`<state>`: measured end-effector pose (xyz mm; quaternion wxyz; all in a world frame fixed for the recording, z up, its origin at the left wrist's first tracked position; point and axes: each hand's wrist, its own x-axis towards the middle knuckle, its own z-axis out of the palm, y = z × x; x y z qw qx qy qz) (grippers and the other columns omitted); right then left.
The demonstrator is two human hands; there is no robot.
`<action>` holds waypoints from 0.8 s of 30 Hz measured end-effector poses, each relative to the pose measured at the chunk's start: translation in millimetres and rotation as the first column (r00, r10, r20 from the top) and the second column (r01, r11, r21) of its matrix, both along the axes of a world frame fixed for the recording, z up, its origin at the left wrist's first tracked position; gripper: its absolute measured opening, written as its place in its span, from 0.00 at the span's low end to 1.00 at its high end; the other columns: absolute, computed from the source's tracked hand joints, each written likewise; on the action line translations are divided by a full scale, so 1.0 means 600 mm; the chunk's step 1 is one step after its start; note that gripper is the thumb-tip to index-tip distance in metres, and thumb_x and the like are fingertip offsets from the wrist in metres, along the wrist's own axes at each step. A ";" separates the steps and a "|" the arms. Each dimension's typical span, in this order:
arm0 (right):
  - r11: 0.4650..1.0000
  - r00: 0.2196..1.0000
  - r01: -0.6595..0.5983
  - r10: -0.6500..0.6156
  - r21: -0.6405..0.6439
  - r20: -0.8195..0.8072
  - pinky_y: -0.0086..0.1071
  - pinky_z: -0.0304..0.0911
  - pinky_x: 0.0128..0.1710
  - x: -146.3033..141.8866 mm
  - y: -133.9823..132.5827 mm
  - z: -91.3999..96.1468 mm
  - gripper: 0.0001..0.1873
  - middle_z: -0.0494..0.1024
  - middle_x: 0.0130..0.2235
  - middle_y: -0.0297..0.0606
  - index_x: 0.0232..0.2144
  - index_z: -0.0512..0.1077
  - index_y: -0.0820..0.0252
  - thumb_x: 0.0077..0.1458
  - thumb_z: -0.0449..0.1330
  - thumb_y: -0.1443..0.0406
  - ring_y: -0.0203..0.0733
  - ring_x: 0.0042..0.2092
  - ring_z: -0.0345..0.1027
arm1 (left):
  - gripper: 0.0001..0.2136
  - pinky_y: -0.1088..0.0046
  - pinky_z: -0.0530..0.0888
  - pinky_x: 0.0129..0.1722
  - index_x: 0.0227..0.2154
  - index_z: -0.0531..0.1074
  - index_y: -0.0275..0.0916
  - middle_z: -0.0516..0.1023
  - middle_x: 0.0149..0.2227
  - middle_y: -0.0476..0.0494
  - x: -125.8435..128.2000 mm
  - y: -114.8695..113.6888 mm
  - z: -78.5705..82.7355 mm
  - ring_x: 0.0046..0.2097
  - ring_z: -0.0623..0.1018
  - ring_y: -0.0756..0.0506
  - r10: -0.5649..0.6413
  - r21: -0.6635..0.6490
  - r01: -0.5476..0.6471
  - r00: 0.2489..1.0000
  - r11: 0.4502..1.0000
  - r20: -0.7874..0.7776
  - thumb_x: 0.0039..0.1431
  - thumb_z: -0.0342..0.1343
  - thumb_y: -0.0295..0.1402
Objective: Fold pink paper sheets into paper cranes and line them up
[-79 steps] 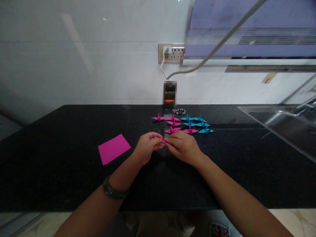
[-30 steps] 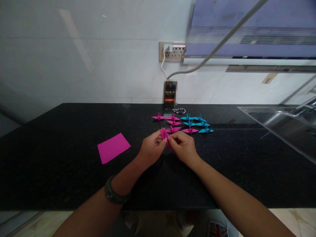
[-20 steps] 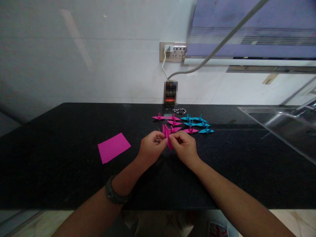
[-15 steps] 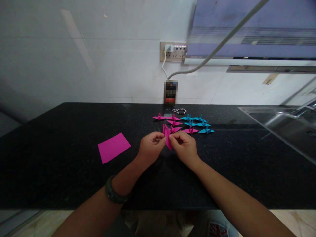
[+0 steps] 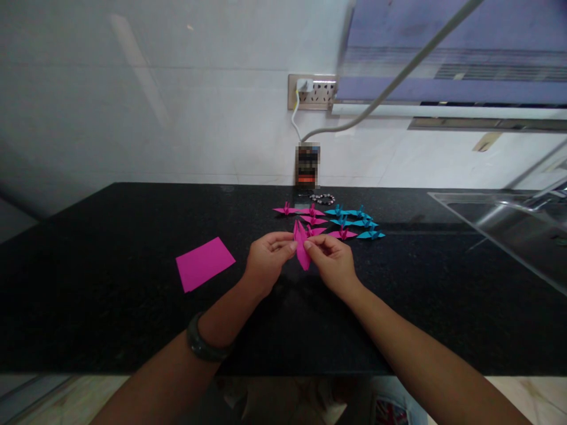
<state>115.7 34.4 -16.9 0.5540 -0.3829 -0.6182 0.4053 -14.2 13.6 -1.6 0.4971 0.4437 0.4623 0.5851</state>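
Note:
A partly folded pink paper piece [image 5: 302, 248] stands upright between my hands above the black countertop [image 5: 110, 236]. My left hand [image 5: 266, 262] pinches its left side with thumb and fingertips. My right hand [image 5: 333, 262] pinches its right side the same way. Just behind my hands lie several finished pink paper cranes [image 5: 310, 217] and several blue paper cranes [image 5: 354, 219] in rows. A flat pink paper square [image 5: 204, 263] lies to the left of my left hand.
A bead bracelet [image 5: 322, 199] and a small dark object [image 5: 307, 166] sit at the wall behind the cranes. A wall socket [image 5: 311, 92] with a white cable is above. A steel sink [image 5: 509, 221] is at the right.
The pink piece went from lying flat between my fingers to standing upright. My hands rose slightly and their fingers loosened a little around it.

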 end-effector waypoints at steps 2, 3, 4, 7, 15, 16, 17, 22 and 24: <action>0.999 1.000 0.019 -0.019 0.028 0.019 0.27 0.59 0.22 0.000 0.000 0.001 0.06 0.70 0.22 0.33 0.25 0.70 0.61 0.45 0.59 0.63 0.32 0.22 0.61 | 0.09 0.74 0.69 0.33 0.31 0.72 0.33 0.75 0.27 0.45 0.002 -0.001 -0.002 0.29 0.73 0.50 -0.045 -0.002 0.045 0.996 0.999 -0.080 0.45 0.56 0.32; 0.998 0.999 0.027 -0.029 0.048 0.033 0.27 0.59 0.23 0.000 -0.001 0.001 0.05 0.71 0.23 0.33 0.24 0.71 0.61 0.45 0.59 0.64 0.33 0.23 0.62 | 0.09 0.73 0.69 0.34 0.30 0.72 0.33 0.75 0.28 0.45 0.003 -0.001 -0.003 0.31 0.73 0.49 -0.051 0.026 0.055 0.989 0.998 -0.142 0.47 0.55 0.32; 0.997 0.998 0.031 -0.034 0.067 0.047 0.28 0.60 0.24 0.000 -0.001 0.001 0.05 0.71 0.24 0.34 0.24 0.71 0.61 0.44 0.59 0.64 0.33 0.24 0.62 | 0.09 0.73 0.69 0.35 0.30 0.73 0.34 0.75 0.29 0.45 0.003 -0.002 -0.005 0.32 0.73 0.48 -0.043 0.064 0.058 0.977 0.996 -0.211 0.48 0.53 0.33; 0.998 0.999 0.008 -0.012 0.063 0.053 0.28 0.60 0.26 0.000 0.000 0.003 0.04 0.71 0.24 0.34 0.23 0.71 0.61 0.44 0.60 0.65 0.34 0.25 0.63 | 0.10 0.75 0.68 0.33 0.32 0.73 0.36 0.75 0.30 0.45 0.003 -0.003 -0.009 0.32 0.73 0.48 0.025 0.164 0.039 0.929 0.986 -0.369 0.51 0.51 0.34; 0.957 0.976 -0.201 0.178 -0.208 -0.123 0.25 0.57 0.22 -0.002 0.002 0.003 0.06 0.68 0.18 0.29 0.23 0.68 0.62 0.45 0.58 0.63 0.30 0.20 0.60 | 0.10 0.76 0.68 0.27 0.29 0.71 0.33 0.74 0.25 0.47 -0.004 0.001 -0.012 0.27 0.72 0.50 -0.006 0.160 0.071 0.928 0.985 -0.374 0.52 0.50 0.36; 0.953 0.973 -0.214 0.188 -0.213 -0.134 0.25 0.57 0.22 -0.002 0.002 0.002 0.07 0.67 0.18 0.28 0.23 0.67 0.62 0.45 0.58 0.63 0.30 0.20 0.60 | 0.11 0.76 0.68 0.27 0.29 0.71 0.33 0.74 0.25 0.46 -0.005 0.001 -0.013 0.27 0.72 0.50 -0.028 0.146 0.084 0.937 0.986 -0.349 0.52 0.50 0.36; 0.951 0.970 -0.223 0.196 -0.214 -0.141 0.25 0.57 0.21 -0.001 0.003 0.001 0.07 0.67 0.18 0.28 0.23 0.67 0.62 0.45 0.58 0.63 0.29 0.20 0.60 | 0.11 0.76 0.68 0.27 0.29 0.71 0.33 0.74 0.25 0.46 -0.006 0.002 -0.013 0.27 0.73 0.50 -0.048 0.132 0.096 0.943 0.987 -0.330 0.51 0.51 0.36; 0.962 0.975 -0.212 0.196 -0.173 -0.108 0.25 0.56 0.21 0.004 0.007 0.003 0.08 0.66 0.19 0.29 0.23 0.67 0.62 0.46 0.58 0.61 0.29 0.20 0.59 | 0.10 0.76 0.69 0.29 0.29 0.72 0.34 0.75 0.27 0.46 -0.007 0.002 -0.015 0.29 0.73 0.50 -0.098 0.115 0.150 0.924 0.982 -0.369 0.51 0.52 0.36; 0.968 0.977 -0.199 0.184 -0.150 -0.107 0.25 0.56 0.21 0.005 0.008 0.004 0.09 0.67 0.19 0.30 0.24 0.68 0.62 0.46 0.59 0.61 0.29 0.20 0.59 | 0.10 0.76 0.69 0.30 0.33 0.72 0.34 0.75 0.28 0.46 -0.004 0.001 -0.014 0.30 0.74 0.50 -0.137 0.108 0.184 0.928 0.977 -0.347 0.50 0.52 0.35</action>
